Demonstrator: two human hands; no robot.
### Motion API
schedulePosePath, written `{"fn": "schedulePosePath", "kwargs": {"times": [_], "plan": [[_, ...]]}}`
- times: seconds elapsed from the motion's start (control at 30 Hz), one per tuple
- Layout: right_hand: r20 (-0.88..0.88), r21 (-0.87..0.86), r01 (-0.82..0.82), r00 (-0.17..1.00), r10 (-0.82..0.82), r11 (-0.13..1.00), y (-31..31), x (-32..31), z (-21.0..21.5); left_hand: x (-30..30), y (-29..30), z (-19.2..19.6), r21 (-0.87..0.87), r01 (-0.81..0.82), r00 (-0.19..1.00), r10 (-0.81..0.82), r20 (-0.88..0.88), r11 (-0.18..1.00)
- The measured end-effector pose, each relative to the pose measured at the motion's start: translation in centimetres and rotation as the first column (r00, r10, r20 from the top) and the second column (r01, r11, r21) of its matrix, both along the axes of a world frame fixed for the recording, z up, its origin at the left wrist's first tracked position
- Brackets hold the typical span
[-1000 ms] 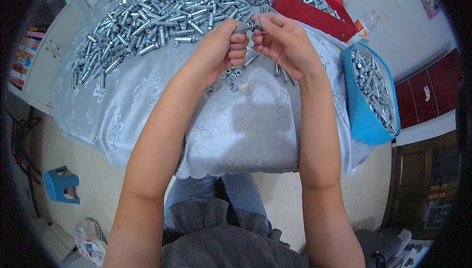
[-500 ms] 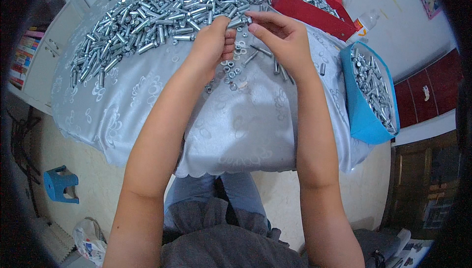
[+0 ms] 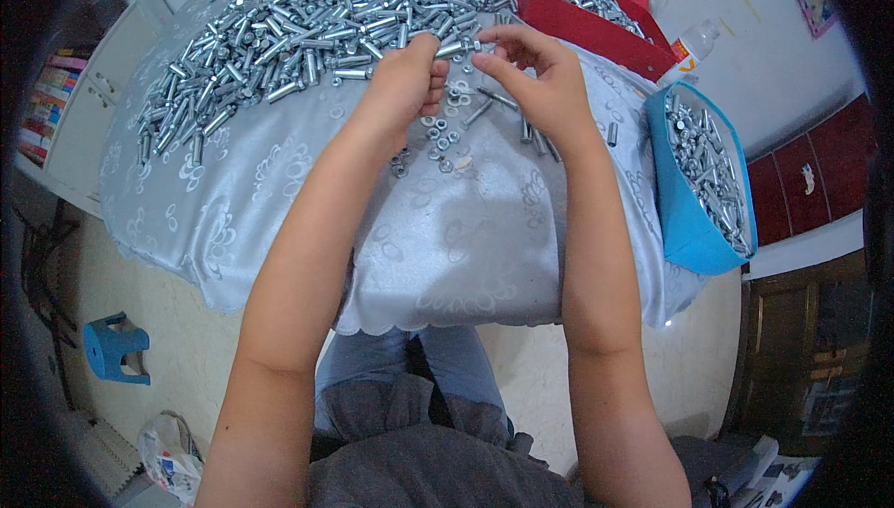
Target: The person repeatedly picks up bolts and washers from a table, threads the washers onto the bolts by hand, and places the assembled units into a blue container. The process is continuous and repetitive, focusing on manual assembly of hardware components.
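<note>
My left hand (image 3: 410,80) is closed around a silver expansion bolt (image 3: 452,49), which points right from the fist with its threaded end out. At that end sits a hex nut (image 3: 477,45), between the thumb and forefinger of my right hand (image 3: 535,66); its other fingers are curled. Just beyond the hands spreads a big heap of similar metal bolts (image 3: 307,24). Loose nuts (image 3: 438,135) and washers (image 3: 459,89) lie on the cloth below my left hand. Several thin bolts (image 3: 535,135) rest beneath my right wrist.
A shiny silver-grey cloth (image 3: 447,257) covers the table. At the back right stands a red box (image 3: 596,19) of bolts, with a plastic bottle (image 3: 697,40) beside it. A blue fabric bin (image 3: 694,219) full of bolts is at the right edge. A blue stool (image 3: 116,350) stands on the floor, left.
The view has shifted slightly. Both hands stay at the same bolt, and the right fingertips have shifted a little around its nut end.
</note>
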State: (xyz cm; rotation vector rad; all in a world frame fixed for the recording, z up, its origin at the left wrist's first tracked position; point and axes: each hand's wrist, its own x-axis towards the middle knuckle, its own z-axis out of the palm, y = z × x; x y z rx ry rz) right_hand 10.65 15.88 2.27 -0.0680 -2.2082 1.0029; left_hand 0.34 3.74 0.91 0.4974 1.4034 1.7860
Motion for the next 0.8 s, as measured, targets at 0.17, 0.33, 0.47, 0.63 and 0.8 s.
{"fn": "schedulePosePath", "kwargs": {"times": [0.17, 0.33, 0.47, 0.63, 0.8], "plan": [[-0.004, -0.071, 0.01, 1.0, -0.01, 0.997, -0.4, 0.2, 0.0, 0.6, 0.0, 0.3, -0.037, -0.025, 0.999, 0.024, -0.026, 0.999], [0.036, -0.041, 0.01, 0.999, -0.008, 0.999, -0.1, 0.4, 0.2, 0.1, -0.1, 0.0, -0.045, 0.0, 1.0, -0.001, -0.023, 0.999], [0.045, -0.187, 0.011, 0.999, -0.003, 0.982, 0.6, 0.2, -0.4, 0.3, 0.0, 0.1, -0.075, 0.009, 0.999, -0.012, -0.038, 0.997], [0.109, -0.09, -0.012, 0.994, 0.021, 0.996, 0.7, 0.5, -0.1, 0.3, -0.1, 0.1, -0.088, -0.002, 0.999, -0.001, -0.036, 0.996], [0.005, -0.192, -0.028, 1.0, 0.029, 0.981, -0.1, 0.4, 0.2, 0.2, 0.0, -0.1, -0.074, 0.027, 0.999, -0.029, -0.033, 0.997]]}}
